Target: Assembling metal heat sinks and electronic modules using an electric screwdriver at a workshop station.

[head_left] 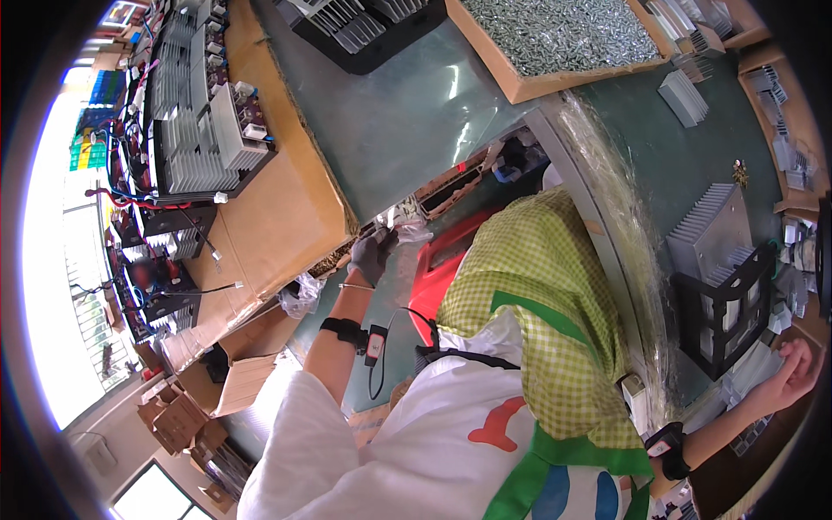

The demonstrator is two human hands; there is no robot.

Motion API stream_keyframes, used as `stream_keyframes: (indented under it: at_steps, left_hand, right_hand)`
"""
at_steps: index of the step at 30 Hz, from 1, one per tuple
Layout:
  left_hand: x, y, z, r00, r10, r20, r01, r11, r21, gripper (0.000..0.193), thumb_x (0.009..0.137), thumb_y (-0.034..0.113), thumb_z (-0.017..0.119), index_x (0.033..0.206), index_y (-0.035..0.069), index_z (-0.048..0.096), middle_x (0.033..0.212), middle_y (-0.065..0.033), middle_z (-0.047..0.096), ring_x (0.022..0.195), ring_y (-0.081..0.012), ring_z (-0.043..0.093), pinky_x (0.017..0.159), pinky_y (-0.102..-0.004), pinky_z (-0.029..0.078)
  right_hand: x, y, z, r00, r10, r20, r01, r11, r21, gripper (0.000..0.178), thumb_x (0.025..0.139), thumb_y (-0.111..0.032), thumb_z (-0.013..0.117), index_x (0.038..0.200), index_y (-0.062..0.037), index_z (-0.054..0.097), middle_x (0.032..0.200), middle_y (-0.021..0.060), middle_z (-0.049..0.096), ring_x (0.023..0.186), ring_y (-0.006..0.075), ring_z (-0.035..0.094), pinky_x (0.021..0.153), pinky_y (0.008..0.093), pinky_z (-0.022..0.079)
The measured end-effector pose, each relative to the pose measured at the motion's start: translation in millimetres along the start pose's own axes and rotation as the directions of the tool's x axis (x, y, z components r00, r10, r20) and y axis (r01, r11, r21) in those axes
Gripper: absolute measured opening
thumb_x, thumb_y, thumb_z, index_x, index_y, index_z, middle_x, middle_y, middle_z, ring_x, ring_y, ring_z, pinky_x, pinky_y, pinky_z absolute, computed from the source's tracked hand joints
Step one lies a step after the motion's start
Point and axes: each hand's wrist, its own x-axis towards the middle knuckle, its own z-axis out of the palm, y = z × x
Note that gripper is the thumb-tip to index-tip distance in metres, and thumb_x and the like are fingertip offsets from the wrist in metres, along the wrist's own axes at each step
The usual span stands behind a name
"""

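My left hand, in a dark grey glove, reaches down beside the table edge. Its fingers are closed at the edge of a clear plastic bag; the grip itself is small and partly hidden. Far to the right, my bare right hand is raised with its fingers loosely bent and nothing visible in them. It is nearest to a black plastic frame, which stands on the right-hand bench with silver finned heat sinks in and beside it.
A cardboard box full of small metal screws stands on the green table. At left, heat-sink assemblies with wires rest on a cardboard sheet. A red plastic stool or bin stands below. Plastic-wrapped edging borders the right bench.
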Motion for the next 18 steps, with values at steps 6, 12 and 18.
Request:
stream_keyframes:
  at_steps: [6, 12, 18]
  left_hand:
    - [-4.3, -1.6, -1.2, 1.0, 0.015, -0.011, -0.015, 0.999, -0.033, 0.018, 0.088, 0.005, 0.046, 0.103, 0.0, 0.053, 0.1, -0.009, 0.059, 0.092, -0.0214, 0.059, 0.083, -0.0301, 0.051]
    - [-1.4, -1.1, -2.0, 1.0, -0.004, 0.006, 0.004, 0.999, -0.04, 0.018, 0.088, 0.004, 0.046, 0.103, -0.002, 0.054, 0.1, -0.0101, 0.059, 0.093, -0.0205, 0.059, 0.081, -0.0276, 0.051]
    - [6.5, -0.3, -4.9, 1.0, -0.021, -0.014, 0.02, 0.999, -0.037, 0.011, 0.087, 0.005, 0.049, 0.094, -0.001, 0.055, 0.09, -0.007, 0.059, 0.083, -0.0153, 0.06, 0.075, -0.0241, 0.051]
  right_hand:
    - [-1.0, 2.3, -2.3, 0.999, -0.028, 0.032, 0.028, 1.0, 0.0, 0.038, 0.089, 0.0, 0.044, 0.124, 0.008, 0.035, 0.079, 0.0113, 0.052, 0.072, 0.0145, 0.046, 0.072, 0.0296, 0.043]
    - [-3.2, 10.0, -4.8, 1.0, 0.008, -0.001, -0.008, 0.998, 0.055, 0.027, 0.089, -0.004, 0.047, 0.114, 0.0066, 0.044, 0.077, 0.0086, 0.052, 0.071, 0.0129, 0.049, 0.081, 0.0289, 0.045]
    - [-2.9, 0.8, -3.9, 0.983, 0.137, 0.121, -0.146, 0.987, 0.072, 0.031, 0.094, -0.014, 0.038, 0.065, -0.0042, 0.041, 0.06, 0.0021, 0.033, 0.06, 0.0111, 0.037, 0.088, 0.0362, 0.043]
